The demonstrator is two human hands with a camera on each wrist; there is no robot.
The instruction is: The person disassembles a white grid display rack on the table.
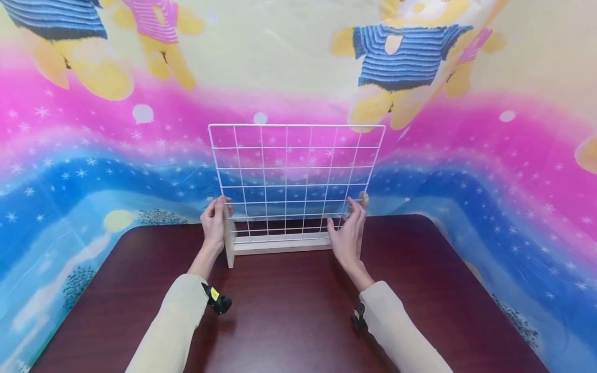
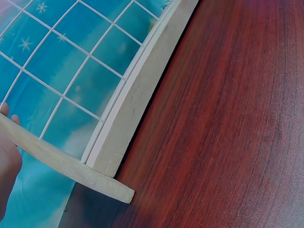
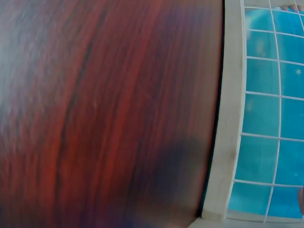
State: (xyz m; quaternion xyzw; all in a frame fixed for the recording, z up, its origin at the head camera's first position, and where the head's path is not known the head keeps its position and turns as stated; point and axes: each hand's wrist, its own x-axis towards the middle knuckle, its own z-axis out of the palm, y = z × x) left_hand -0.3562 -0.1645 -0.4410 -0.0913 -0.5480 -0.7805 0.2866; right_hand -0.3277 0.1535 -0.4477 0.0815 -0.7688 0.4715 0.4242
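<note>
A white wire grid panel [image 1: 298, 176] stands upright in a pale wooden frame [image 1: 280, 246] on the table. My left hand [image 1: 213, 223] grips the frame's left side piece, and its fingertips [image 2: 4, 109] show past that piece in the left wrist view. At the other end, my right hand [image 1: 347, 233] lies against the right side piece with thumb and fingers spread apart, partly covering it. In the right wrist view, the bottom rail [image 3: 230, 109] runs along the lower edge of the grid.
The dark red-brown table [image 1: 284, 311] extends around the frame. Behind it hangs a colourful cloth [image 1: 280, 62] with printed bears and stars. Small black cameras sit at the left cuff [image 1: 186, 290] and right cuff [image 1: 378, 295].
</note>
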